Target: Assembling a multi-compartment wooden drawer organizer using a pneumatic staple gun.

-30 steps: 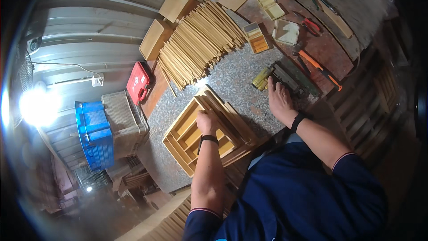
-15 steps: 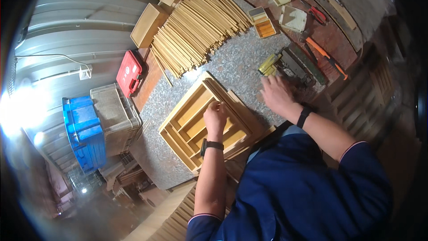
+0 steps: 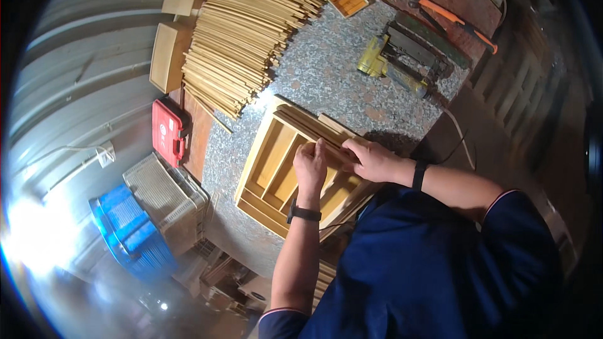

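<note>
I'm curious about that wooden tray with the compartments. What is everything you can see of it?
The tray looks like pale, yellowish wood, with raised walls and thin straight dividers making several compartments. It lies open side up, angled on the speckled tabletop, close to the person. Slim wooden strips run along its right side. The left hand is over it and the right hand at its right side, both partly hiding it; whether they touch the tray itself is unclear.
</note>
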`<state>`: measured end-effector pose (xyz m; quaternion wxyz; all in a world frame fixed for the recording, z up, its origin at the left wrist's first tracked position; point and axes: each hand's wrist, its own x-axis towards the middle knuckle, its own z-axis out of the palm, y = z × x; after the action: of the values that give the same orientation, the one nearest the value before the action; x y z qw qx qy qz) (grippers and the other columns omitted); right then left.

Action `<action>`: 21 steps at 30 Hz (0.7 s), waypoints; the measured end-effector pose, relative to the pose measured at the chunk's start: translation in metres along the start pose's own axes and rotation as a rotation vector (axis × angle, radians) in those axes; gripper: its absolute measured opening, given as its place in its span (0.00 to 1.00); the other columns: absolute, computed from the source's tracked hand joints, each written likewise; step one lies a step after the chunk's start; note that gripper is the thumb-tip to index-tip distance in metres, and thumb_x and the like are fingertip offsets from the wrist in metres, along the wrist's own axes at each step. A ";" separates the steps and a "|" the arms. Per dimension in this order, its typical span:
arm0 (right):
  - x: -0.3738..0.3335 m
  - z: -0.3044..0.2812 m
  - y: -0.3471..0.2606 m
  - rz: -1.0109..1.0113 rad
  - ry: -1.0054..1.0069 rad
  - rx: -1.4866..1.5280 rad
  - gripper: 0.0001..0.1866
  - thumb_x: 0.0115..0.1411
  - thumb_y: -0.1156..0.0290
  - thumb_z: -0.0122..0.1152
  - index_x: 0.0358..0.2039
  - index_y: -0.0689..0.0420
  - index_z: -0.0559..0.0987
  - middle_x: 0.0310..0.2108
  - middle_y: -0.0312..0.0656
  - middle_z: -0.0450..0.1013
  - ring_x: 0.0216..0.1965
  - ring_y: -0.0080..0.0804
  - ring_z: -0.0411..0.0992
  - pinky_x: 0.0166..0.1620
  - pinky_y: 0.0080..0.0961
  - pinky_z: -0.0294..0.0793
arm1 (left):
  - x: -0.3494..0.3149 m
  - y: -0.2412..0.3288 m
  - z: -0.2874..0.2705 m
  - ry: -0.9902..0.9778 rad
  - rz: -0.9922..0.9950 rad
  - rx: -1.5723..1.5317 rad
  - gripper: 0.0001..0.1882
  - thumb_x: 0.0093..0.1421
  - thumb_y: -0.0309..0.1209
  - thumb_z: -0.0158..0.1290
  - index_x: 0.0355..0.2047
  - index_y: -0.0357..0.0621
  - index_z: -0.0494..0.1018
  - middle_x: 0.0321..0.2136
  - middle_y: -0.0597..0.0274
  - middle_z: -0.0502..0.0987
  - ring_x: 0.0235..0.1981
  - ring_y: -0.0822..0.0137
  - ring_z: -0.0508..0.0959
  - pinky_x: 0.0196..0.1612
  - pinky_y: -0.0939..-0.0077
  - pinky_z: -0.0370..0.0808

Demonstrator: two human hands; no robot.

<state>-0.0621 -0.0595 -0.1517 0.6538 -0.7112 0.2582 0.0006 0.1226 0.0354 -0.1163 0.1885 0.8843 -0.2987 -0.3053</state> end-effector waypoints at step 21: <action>0.040 -0.052 0.024 0.076 -0.273 0.222 0.11 0.64 0.69 0.66 0.42 0.63 0.80 0.36 0.55 0.83 0.42 0.55 0.83 0.44 0.44 0.79 | 0.002 0.021 0.054 0.276 -0.121 0.321 0.22 0.76 0.36 0.46 0.26 0.33 0.66 0.30 0.41 0.70 0.36 0.39 0.70 0.43 0.43 0.67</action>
<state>-0.0534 -0.1225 -0.1801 0.7569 -0.6175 0.1922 0.0934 0.0805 0.0099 -0.1463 0.0659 0.9527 -0.2612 -0.1405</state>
